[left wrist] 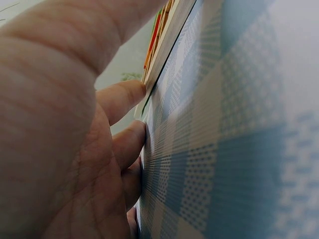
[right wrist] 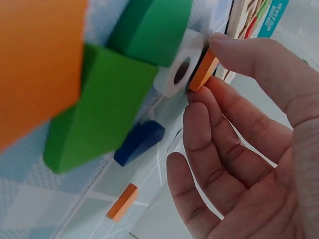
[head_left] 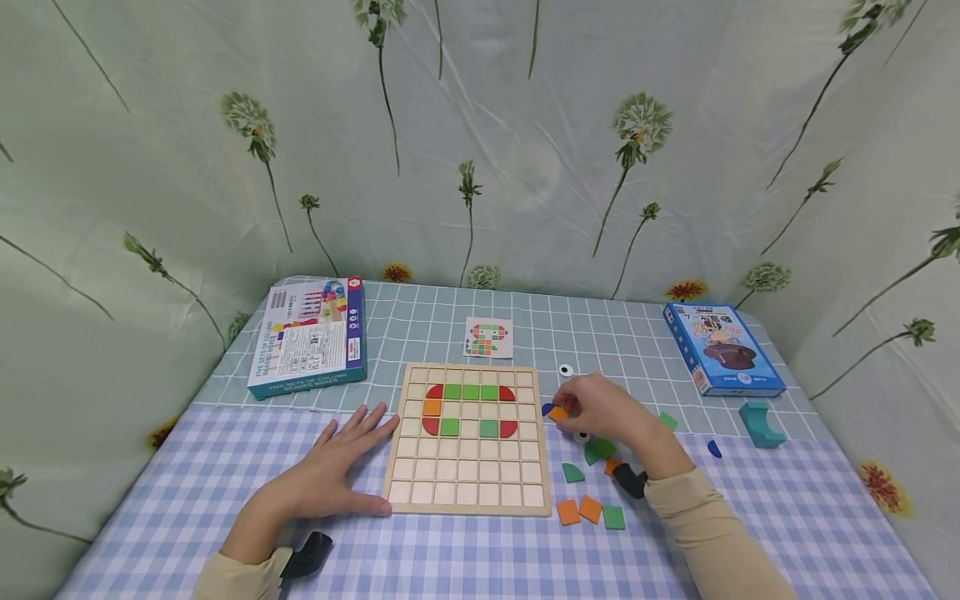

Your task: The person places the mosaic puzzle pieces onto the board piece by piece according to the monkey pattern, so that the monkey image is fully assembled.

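Head view: just off the right edge of a square pale-wood grid board (head_left: 468,471), a thin, plain orange tile (head_left: 558,413), pinched between thumb and fingertips of the right hand (head_left: 597,406). Just beside it, a dark blue piece (head_left: 547,409). On the board, a broken ring of red rounded corners, green squares and one orange square. At the board's left edge, the left hand (head_left: 322,477), fingers straight and spread, gripping nothing. Behind, a picture card (head_left: 489,337), flanked by a teal-edged box (head_left: 307,342) and a blue box (head_left: 723,350). Partly covering some loose pieces, the right wrist with a black device (head_left: 630,481).

Left wrist view: large thumb in front, fingertip against the board's side, checked cloth (left wrist: 209,149) alongside.

Right wrist view: orange tile edge-on in the pinch, other fingers loosely bent; nearby, a white eye piece (right wrist: 167,79); green blocks (right wrist: 102,99) looming in front.
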A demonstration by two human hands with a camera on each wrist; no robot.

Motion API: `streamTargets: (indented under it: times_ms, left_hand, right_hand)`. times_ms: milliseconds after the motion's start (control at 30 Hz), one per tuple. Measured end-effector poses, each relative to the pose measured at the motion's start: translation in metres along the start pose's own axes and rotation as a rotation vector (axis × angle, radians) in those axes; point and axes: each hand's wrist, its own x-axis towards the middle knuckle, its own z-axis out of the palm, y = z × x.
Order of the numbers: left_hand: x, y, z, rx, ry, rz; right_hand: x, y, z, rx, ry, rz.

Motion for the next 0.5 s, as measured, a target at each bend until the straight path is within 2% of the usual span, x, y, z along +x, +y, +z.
streamTargets:
  times_ms: [200,500]
  left_hand:
    - [-0.001,0.000,-0.001,-0.001,0.003,0.009]
    - [-0.001,0.002,-0.002,0.005,0.002,0.014]
  right_hand:
    - [0.001,0.001,-0.007,0.025,0.006,-0.007]
    - [0.008,-0.016,-0.010,-0.014,0.014,-0.122]
